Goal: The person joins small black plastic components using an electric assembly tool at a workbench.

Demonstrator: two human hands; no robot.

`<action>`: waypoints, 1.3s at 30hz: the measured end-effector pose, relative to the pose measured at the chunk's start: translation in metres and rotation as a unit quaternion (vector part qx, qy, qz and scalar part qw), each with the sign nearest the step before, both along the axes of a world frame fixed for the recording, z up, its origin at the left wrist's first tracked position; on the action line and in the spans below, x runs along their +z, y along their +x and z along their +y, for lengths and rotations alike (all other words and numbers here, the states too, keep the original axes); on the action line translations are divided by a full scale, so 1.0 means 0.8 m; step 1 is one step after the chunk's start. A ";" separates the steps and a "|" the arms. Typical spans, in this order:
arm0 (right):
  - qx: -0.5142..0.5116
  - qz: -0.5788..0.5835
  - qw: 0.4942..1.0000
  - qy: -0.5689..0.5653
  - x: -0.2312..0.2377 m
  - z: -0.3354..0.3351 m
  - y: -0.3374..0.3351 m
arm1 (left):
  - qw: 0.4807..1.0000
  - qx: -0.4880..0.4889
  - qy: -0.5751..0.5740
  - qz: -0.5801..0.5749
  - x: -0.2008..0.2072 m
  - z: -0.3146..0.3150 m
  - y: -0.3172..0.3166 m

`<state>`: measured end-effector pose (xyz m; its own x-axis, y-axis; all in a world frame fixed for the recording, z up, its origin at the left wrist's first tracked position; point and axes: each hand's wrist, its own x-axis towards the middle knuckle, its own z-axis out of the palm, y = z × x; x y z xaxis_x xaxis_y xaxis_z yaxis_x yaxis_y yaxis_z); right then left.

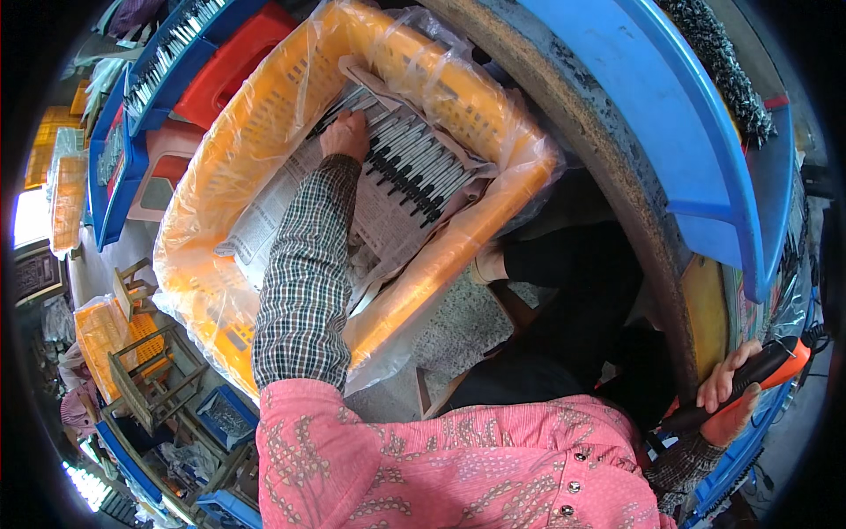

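My left hand (345,136) reaches into a yellow crate (204,181) lined with clear plastic. Its fingers are curled closed at the end of a row of slim silvery pieces with black ends (414,163); whatever they grip is hidden. Those pieces lie side by side on printed newspaper (392,234) inside the crate. At the lower right, my right hand (728,388) is wrapped round the black part of an orange-and-black hand-held tool (765,363), whose exact kind I cannot tell.
A worn curved bench edge (608,132) runs past the crate's right side. On it stands a large blue tray (652,97), with a heap of black-and-silver pieces (727,79) beyond. Red and blue bins (233,70) stand at the far left. Wooden stools (150,388) are at the left.
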<state>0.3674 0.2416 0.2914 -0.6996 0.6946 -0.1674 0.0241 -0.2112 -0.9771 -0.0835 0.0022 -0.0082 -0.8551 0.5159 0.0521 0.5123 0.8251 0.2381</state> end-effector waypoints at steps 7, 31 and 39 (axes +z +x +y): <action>-0.003 0.002 1.000 0.005 0.001 -0.001 -0.001 | 0.998 -0.016 0.057 -0.011 -0.007 0.004 -0.004; -0.011 -0.010 1.000 0.010 0.003 0.000 0.000 | 0.999 -0.012 0.051 -0.015 -0.006 0.012 0.007; -0.010 -0.007 1.000 0.003 0.000 0.001 0.000 | 0.992 0.023 0.113 0.042 -0.005 -0.018 -0.004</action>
